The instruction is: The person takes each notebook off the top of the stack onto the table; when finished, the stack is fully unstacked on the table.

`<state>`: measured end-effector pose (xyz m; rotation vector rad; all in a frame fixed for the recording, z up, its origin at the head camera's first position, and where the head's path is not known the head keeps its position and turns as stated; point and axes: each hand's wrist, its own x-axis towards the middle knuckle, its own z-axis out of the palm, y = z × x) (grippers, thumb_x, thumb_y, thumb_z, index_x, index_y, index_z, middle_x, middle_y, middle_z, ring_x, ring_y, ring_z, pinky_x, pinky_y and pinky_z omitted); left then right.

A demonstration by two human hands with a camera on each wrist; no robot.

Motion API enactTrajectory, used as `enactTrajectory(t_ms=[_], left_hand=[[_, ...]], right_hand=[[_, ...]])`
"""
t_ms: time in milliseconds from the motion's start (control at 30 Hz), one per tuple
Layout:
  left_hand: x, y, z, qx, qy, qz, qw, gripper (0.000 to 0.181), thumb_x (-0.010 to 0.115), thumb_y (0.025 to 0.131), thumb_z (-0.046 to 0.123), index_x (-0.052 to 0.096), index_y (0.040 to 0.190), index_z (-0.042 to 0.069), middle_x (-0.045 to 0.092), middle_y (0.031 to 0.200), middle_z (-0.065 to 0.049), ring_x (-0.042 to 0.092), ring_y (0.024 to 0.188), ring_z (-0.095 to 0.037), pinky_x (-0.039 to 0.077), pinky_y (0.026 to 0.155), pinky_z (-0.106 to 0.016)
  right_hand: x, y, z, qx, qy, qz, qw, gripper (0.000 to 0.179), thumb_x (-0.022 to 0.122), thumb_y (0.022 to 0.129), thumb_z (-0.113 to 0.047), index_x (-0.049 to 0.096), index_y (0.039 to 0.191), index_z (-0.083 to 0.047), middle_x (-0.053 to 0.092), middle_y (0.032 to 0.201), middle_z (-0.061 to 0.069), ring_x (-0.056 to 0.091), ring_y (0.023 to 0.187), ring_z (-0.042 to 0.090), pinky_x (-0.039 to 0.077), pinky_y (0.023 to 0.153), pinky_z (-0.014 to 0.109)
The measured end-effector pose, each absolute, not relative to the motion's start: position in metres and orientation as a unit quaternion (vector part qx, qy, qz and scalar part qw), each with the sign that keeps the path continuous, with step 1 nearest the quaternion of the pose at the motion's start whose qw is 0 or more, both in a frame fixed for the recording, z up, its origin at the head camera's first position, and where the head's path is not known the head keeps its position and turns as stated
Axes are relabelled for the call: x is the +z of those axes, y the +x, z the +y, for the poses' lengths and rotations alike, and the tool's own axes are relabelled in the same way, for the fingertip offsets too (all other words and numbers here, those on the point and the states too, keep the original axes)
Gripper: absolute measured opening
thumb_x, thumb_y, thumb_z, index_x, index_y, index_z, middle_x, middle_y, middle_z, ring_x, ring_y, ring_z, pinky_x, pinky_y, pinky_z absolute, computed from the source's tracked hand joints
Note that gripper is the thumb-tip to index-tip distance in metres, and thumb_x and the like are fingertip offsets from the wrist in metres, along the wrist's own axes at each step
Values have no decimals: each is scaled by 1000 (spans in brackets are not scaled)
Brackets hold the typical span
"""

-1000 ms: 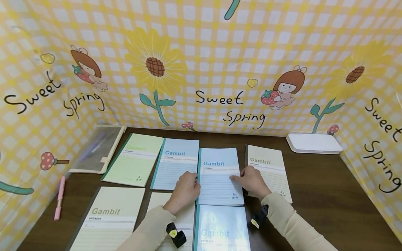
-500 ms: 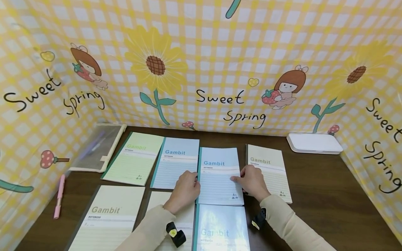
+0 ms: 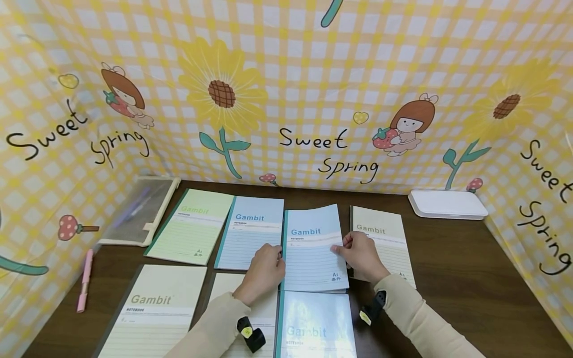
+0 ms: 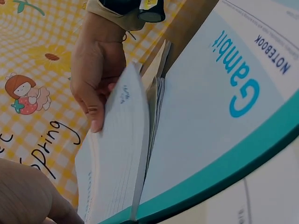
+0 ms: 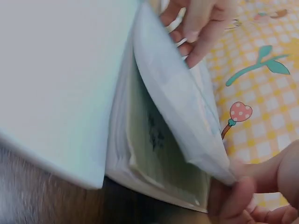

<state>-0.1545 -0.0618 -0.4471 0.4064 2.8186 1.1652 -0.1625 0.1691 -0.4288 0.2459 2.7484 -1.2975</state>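
Note:
In the head view, a light blue notebook point(image 3: 313, 226) with a teal spine lies between my two hands. My right hand point(image 3: 362, 254) pinches its right edge, thumb on the cover, and that side is bent up. At the teal spine my left hand point(image 3: 265, 271) grips with curled fingers. The right wrist view shows the raised blue notebook point(image 5: 173, 98) curving away from a yellowish notebook point(image 5: 149, 140) beneath it, with more page edges below. Another blue notebook point(image 3: 315, 323) lies directly in front, shiny with glare.
Green point(image 3: 192, 226) and blue notebooks point(image 3: 252, 233) lie to the left, a cream notebook point(image 3: 380, 243) to the right. Two pale notebooks are in front, one partly under my left arm. A mesh pouch point(image 3: 139, 214), a pink pen point(image 3: 85, 281) and a white case point(image 3: 447, 204) sit around them.
The right side of the blue notebook has risen, its top right corner now higher. My right hand has shifted slightly up with it. My left hand stays at the spine.

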Motion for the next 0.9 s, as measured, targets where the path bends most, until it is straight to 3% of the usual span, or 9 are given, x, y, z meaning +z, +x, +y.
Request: enactTrajectory(t_ms=[233, 400, 567, 733, 900], left_hand=[[-445, -155, -64, 367, 134, 920, 26, 23, 52, 89, -2, 65, 103, -16, 62, 89, -21, 51, 73, -21, 44, 63, -31], [-445, -155, -65, 368, 137, 919, 20, 27, 53, 87, -3, 63, 107, -19, 63, 93, -26, 53, 74, -22, 46, 63, -32], [-445, -153, -63, 375, 132, 917, 29, 26, 54, 87, -3, 63, 105, -18, 63, 94, -27, 50, 71, -20, 42, 59, -28], [-441, -151, -64, 371, 135, 918, 17, 21, 54, 86, -4, 65, 99, -16, 63, 99, -30, 51, 72, -22, 42, 60, -29], [-440, -151, -68, 371, 129, 919, 18, 20, 53, 86, -4, 66, 97, -14, 63, 103, -32, 50, 71, -22, 40, 60, -29]], right_hand=[[-422, -165, 177, -504, 75, 859, 41, 15, 66, 90, -10, 56, 90, 1, 53, 75, 5, 49, 59, 14, 43, 50, 26], [-409, -148, 204, -559, 66, 825, 50, 18, 64, 91, -8, 53, 91, 5, 54, 69, 1, 46, 54, 11, 39, 49, 26], [-405, -104, 251, -567, 72, 816, 90, 18, 62, 92, -10, 55, 98, 6, 55, 69, -4, 47, 54, 8, 38, 49, 24], [-426, -47, 300, -551, 103, 809, 173, 26, 61, 94, -18, 55, 103, 6, 56, 72, -3, 47, 54, 9, 41, 49, 26], [-447, -1, 327, -525, 144, 806, 232, 36, 70, 88, -32, 60, 95, 2, 58, 69, -4, 54, 59, 7, 46, 53, 23]])
